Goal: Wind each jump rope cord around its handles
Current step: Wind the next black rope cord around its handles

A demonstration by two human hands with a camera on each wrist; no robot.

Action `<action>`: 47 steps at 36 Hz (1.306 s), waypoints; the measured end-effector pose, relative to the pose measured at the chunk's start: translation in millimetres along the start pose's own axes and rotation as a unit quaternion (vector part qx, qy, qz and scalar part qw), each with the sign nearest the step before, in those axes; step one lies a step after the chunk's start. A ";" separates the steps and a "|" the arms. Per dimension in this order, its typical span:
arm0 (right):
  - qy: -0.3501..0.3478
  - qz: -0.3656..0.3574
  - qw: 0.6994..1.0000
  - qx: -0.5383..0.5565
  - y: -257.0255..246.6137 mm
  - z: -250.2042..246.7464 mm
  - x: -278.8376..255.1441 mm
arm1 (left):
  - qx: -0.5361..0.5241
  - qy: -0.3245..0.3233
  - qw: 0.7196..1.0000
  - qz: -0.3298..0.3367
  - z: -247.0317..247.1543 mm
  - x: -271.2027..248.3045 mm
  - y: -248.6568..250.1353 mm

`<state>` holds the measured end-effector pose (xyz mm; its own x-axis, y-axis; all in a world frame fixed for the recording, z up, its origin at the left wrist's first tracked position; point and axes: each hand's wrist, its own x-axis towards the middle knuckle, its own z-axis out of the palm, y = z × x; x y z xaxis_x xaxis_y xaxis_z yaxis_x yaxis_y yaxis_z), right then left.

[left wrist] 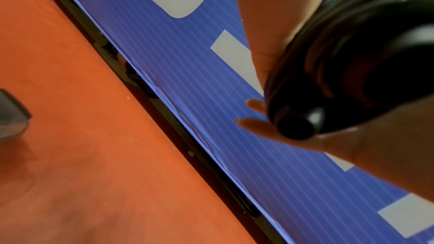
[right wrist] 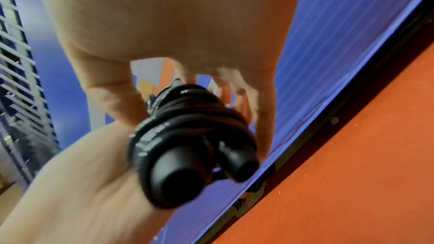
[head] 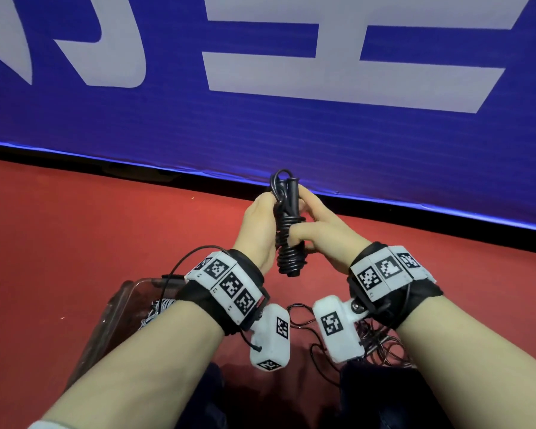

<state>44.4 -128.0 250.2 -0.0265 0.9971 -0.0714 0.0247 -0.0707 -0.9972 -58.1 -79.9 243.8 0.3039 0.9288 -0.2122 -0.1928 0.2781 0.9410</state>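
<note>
Ahead of you the red floor (head: 75,227) ends at a blue banner (head: 291,134) with a dark strip along its foot — bare floor lies to your left and right. Its large white characters are cut off and unreadable. Your left hand (head: 260,221) and right hand (head: 325,233) both grip the black jump rope (head: 288,230), held between them above the floor — handles side by side, long axis pointing away toward the banner, cord coiled around them.

Black jump rope (head: 288,224), red floor (head: 75,218), blue banner (head: 260,125) with white lettering.
</note>
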 end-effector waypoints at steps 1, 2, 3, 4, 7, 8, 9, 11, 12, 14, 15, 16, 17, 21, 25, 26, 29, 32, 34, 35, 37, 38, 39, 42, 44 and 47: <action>0.005 -0.005 1.000 -0.009 1.8 1.2 0.7 | 0.006 0.009 1.000 0.005 -0.4 0.7 -0.5; 0.006 -0.008 1.000 -0.021 3.0 3.5 0.7 | 0.012 0.017 1.000 0.017 -0.8 1.0 -1.4; 0.008 -0.008 0.999 -0.030 5.3 5.4 0.9 | 0.027 0.029 0.999 0.026 -0.2 0.6 -1.5; 0.015 -0.005 0.999 -0.032 7.9 6.8 1.1 | 0.043 0.040 0.998 0.033 -0.5 0.1 -1.1; 0.046 -0.005 0.997 -0.055 14.7 7.6 1.7 | 0.123 0.062 0.989 0.046 -2.9 2.8 -3.3; 0.057 -0.002 0.996 -0.076 16.3 7.0 2.5 | 0.154 0.065 0.984 0.056 -5.0 3.5 -2.5; 0.066 -0.001 0.993 -0.095 18.0 6.0 3.4 | 0.193 0.064 0.977 0.068 -8.0 4.7 -1.6; 0.090 -0.001 0.989 -0.118 21.1 3.9 6.2 | 0.278 0.051 0.955 0.095 -16.9 8.5 -0.8; 0.101 -0.001 0.987 -0.124 22.4 2.9 7.6 | 0.314 0.045 0.943 0.105 -22.2 10.3 -0.1; 0.106 0.005 0.985 -0.137 24.2 1.9 9.8 | 0.381 0.048 0.915 0.123 -34.1 18.5 -2.1; 0.099 0.009 0.985 -0.142 24.4 2.3 10.3 | 0.403 0.056 0.904 0.132 -39.3 20.6 -1.5; 0.089 0.011 0.985 -0.145 24.7 2.2 10.7 | 0.417 0.067 0.895 0.141 -43.7 22.1 -0.7; 0.079 0.011 0.986 -0.148 25.4 1.7 11.3 | 0.431 0.080 0.886 0.151 -47.2 23.3 0.6; 0.047 0.021 0.988 -0.145 26.4 -4.5 12.1 | 0.495 0.103 0.839 0.201 -52.9 21.1 7.4; -0.011 0.048 0.982 -0.183 32.4 -7.5 13.0 | 0.429 0.088 0.874 0.208 -60.7 22.5 4.8; -0.023 0.055 0.980 -0.189 34.7 -6.7 13.6 | 0.411 0.088 0.885 0.199 -62.1 22.5 3.6; -0.047 0.064 0.974 -0.214 42.8 0.5 17.6 | 0.344 0.090 0.920 0.167 -65.1 24.3 0.7; -0.066 0.066 0.967 -0.239 46.6 7.5 22.1 | 0.273 0.101 0.951 0.108 -70.4 27.9 1.1; -0.075 0.061 0.961 -0.259 47.1 11.4 25.2 | 0.250 0.114 0.958 0.087 -76.4 31.2 0.4; -0.076 0.059 0.958 -0.269 47.2 13.3 26.9 | 0.244 0.125 0.958 0.083 -79.9 33.1 -0.3; -0.078 0.051 0.954 -0.284 47.4 17.6 30.4 | 0.241 0.146 0.956 0.082 -86.8 34.7 -1.3; -0.079 0.046 0.952 -0.293 47.3 20.4 31.7 | 0.240 0.157 0.954 0.081 -90.6 36.0 -1.8; -0.080 0.042 0.949 -0.304 47.2 24.1 33.4 | 0.241 0.169 0.952 0.079 -94.3 37.9 -2.2; -0.079 0.025 0.938 -0.337 46.1 37.3 38.9 | 0.253 0.209 0.942 0.069 -107.5 43.9 -3.0; -0.080 0.010 0.934 -0.348 45.8 47.6 44.3 | 0.258 0.220 0.940 0.045 -118.0 46.5 -2.0; -0.094 -0.002 0.926 -0.366 47.9 64.5 53.0 | 0.234 0.224 0.946 -0.028 -137.3 46.6 -0.8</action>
<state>-20.3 -80.4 197.1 -0.1998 0.9701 -0.1379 0.6923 0.0402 -0.7205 -171.9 -3.2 196.9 -0.1450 0.9555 -0.2568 0.2773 0.2884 0.9165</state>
